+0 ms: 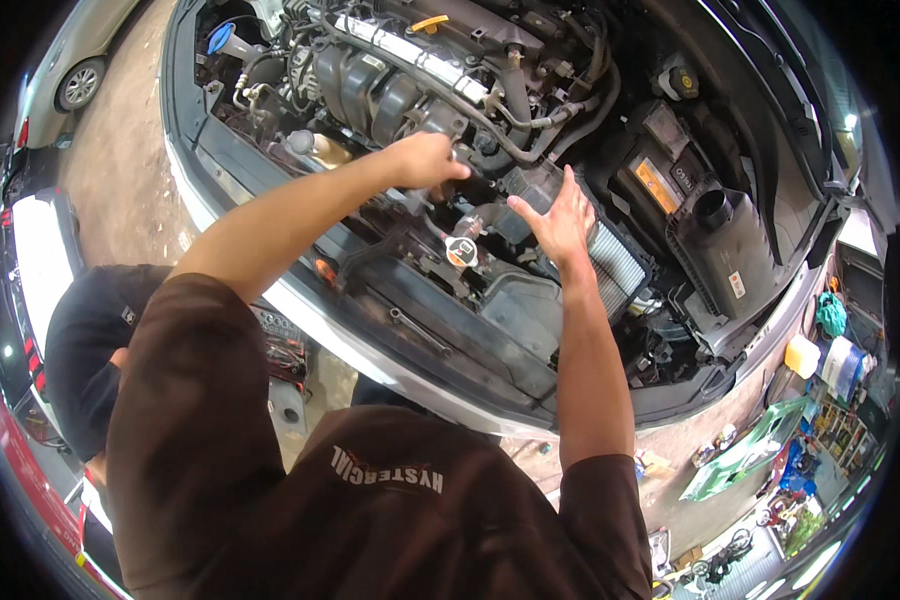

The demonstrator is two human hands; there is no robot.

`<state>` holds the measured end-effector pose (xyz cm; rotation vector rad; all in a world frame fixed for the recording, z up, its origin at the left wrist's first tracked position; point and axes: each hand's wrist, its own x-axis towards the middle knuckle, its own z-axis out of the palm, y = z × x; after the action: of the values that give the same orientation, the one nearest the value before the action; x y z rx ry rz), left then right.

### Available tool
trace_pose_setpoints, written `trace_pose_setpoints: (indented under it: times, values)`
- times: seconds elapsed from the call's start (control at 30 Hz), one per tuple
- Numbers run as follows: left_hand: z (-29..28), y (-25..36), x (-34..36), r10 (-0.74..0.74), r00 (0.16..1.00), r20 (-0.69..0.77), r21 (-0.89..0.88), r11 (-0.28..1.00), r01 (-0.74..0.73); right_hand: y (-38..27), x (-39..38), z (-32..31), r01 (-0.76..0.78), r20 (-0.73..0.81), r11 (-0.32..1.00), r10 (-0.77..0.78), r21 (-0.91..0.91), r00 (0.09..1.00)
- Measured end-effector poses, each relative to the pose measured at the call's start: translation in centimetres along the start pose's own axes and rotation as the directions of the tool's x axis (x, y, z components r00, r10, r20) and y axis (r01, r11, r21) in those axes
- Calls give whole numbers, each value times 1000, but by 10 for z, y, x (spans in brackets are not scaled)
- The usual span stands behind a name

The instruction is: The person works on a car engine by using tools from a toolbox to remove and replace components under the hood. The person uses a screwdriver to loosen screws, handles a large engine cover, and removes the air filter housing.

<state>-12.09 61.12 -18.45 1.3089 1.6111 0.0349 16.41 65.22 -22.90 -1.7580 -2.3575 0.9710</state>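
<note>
My left hand (pixel 428 162) is closed beside the black intake manifold (pixel 365 85) of a car engine. What its fingers hold, if anything, is hidden. My right hand (pixel 565 225) is open, thumb and fingers spread, over a dark grey box-shaped part (pixel 528 190). Just right of that hand lies a pleated air filter (pixel 615 262). Between my forearms is a radiator cap (pixel 461 251) with a white label. A combination wrench (pixel 420 331) lies on the front panel, and an orange-ended tool (pixel 326 270) rests left of it.
A black air filter cover (pixel 725 250) sits at the right by the battery (pixel 660 185). A yellowish fluid reservoir (pixel 320 148) stands left of my left forearm. Someone in a dark cap (pixel 105 345) is close at my left. The car's white front edge (pixel 360 355) runs before me.
</note>
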Motion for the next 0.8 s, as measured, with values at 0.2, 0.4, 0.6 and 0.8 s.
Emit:
trace_pose_setpoints:
  times: [0.2,0.4,0.6,0.8]
  values:
    - [7,-15,5,421,904,-77,666,697,-268,1,1,1,-2,4,1000,2,-10,1000]
    - [1,-13,12,40,999,-21,70,997,-39,3,1,3,4,-8,1000,-4,-15,1000]
    - [-4,-10,10,205,972,-114,482,867,-127,-2,3,-2,7,-11,999,-7,-40,1000]
    - [-2,-23,13,78,991,-111,272,961,-45,-1,-1,2,17,-28,999,-18,-34,999]
